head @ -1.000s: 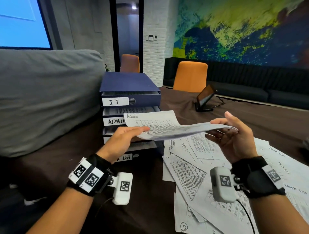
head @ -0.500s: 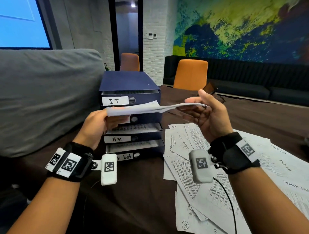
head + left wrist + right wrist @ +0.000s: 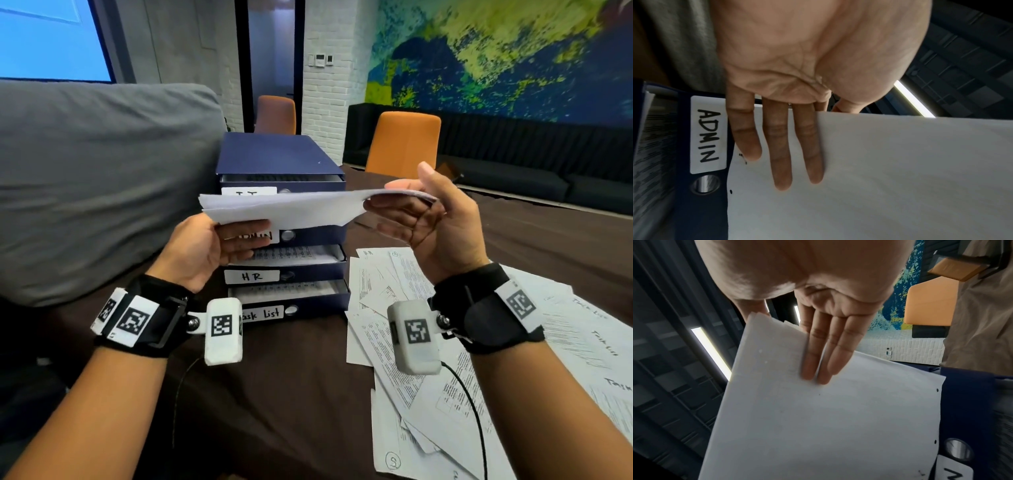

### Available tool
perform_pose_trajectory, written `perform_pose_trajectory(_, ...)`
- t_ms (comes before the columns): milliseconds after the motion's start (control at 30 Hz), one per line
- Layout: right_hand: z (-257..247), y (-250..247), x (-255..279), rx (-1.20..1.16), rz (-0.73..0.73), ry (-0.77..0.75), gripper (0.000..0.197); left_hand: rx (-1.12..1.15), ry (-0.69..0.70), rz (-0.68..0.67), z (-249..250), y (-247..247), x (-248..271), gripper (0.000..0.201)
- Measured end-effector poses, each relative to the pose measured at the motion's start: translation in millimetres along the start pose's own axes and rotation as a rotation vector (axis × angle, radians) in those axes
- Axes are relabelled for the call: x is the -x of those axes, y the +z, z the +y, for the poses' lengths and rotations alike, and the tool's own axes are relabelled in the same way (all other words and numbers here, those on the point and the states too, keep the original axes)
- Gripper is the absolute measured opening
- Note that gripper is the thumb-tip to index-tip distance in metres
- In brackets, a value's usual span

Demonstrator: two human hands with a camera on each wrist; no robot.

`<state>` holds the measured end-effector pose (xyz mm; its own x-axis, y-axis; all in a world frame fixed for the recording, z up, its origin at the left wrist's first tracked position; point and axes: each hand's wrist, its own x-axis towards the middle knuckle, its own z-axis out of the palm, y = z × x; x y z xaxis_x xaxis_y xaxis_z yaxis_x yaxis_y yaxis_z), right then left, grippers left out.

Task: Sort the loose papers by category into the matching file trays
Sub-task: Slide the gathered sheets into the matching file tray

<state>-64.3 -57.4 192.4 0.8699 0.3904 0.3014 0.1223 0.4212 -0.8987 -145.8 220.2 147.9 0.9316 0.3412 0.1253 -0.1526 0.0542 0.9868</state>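
Observation:
A thin stack of white papers (image 3: 291, 209) is held level in front of the blue file trays (image 3: 284, 161), between the IT label (image 3: 249, 192) and the partly covered ADMIN label (image 3: 708, 134). My left hand (image 3: 239, 236) pinches its left end, straight fingers (image 3: 781, 154) underneath and the thumb hidden above. On the other end my right hand (image 3: 407, 198) pinches with the thumb on top and fingers (image 3: 818, 356) below. The papers' (image 3: 818, 418) far edge lies close to the ADMIN tray front. The HR tray (image 3: 251, 276) and Task List tray (image 3: 262, 313) below hold printed sheets.
Several loose printed sheets (image 3: 428, 394) lie spread over the brown table (image 3: 291, 394) to the right of the trays. A large grey cushion (image 3: 85, 178) stands at the left. Two orange chairs (image 3: 402, 144) and a dark sofa are behind. A black cable (image 3: 476, 421) hangs from my right wrist.
Both hands have risen and moved toward the trays with the papers, which were tilted face-up and now lie level and edge-on before the ADMIN tray.

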Motion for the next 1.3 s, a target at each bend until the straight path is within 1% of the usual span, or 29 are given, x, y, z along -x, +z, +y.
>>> perform_pose_trajectory(133,-3.6,9.7,-8.0,0.008,0.023,-0.015,0.057,0.034,-0.001,0.03,6.6,2.5,-9.2,0.043)
perform_pose_trajectory(167,-3.6,12.3,-10.9,0.027,0.034,-0.019,0.056,0.036,0.002,0.041,7.8,2.8,-13.1,0.043)
perform_pose_trajectory(300,-7.7,20.4,-22.4,0.098,0.061,-0.05,0.032,0.018,0.045,0.091,15.8,8.5,-24.3,0.04)
perform_pose_trajectory(367,-9.5,21.9,-25.3,0.115,0.084,-0.085,0.025,0.003,0.079,0.107,20.2,12.5,-26.7,0.04)
perform_pose_trajectory(467,-7.4,20.7,-27.2,0.124,0.091,-0.11,0.025,-0.006,0.112,0.114,22.1,15.6,-27.2,0.042)
perform_pose_trajectory(633,1.8,18.6,-26.2,0.133,0.086,-0.115,0.027,0.01,0.118,0.106,13.2,10.4,-28.4,0.046)
perform_pose_trajectory(800,15.8,11.6,-28.1,0.244,0.081,-0.123,0.033,-0.011,0.045,0.074,-4.1,5.9,-38.2,0.038)
perform_pose_trajectory(867,24.4,4.8,-28.9,0.285,0.081,-0.131,0.03,-0.017,0.003,0.079,-11.7,4.3,-43.2,0.033)
perform_pose_trajectory(933,33.5,-1.6,-31.3,0.319,0.077,-0.142,0.029,0.0,-0.029,0.092,-16.6,2.3,-47.9,0.031)
perform_pose_trajectory(1033,48.9,-5.6,-38.8,0.379,0.081,-0.158,0.036,0.04,-0.065,0.094,-22.1,0.3,-49.6,0.03)
perform_pose_trajectory(1100,59.3,-4.8,-43.8,0.404,0.079,-0.154,0.04,0.069,-0.109,0.091,-24.7,-1.5,-46.4,0.037)
perform_pose_trajectory(1167,70.6,-5.4,-50.3,0.425,0.079,-0.156,0.039,0.113,-0.167,0.079,-27.9,-6.7,-46.6,0.05)
perform_pose_trajectory(1233,81.7,-5.3,-57.8,0.449,0.101,-0.119,0.035,0.131,-0.212,0.089,-30.0,-11.7,-46.1,0.053)
perform_pose_trajectory(1300,92.4,-2.6,-66.8,0.546,0.119,-0.052,0.038,0.128,-0.218,0.107,-31.4,-14.2,-44.2,0.053)
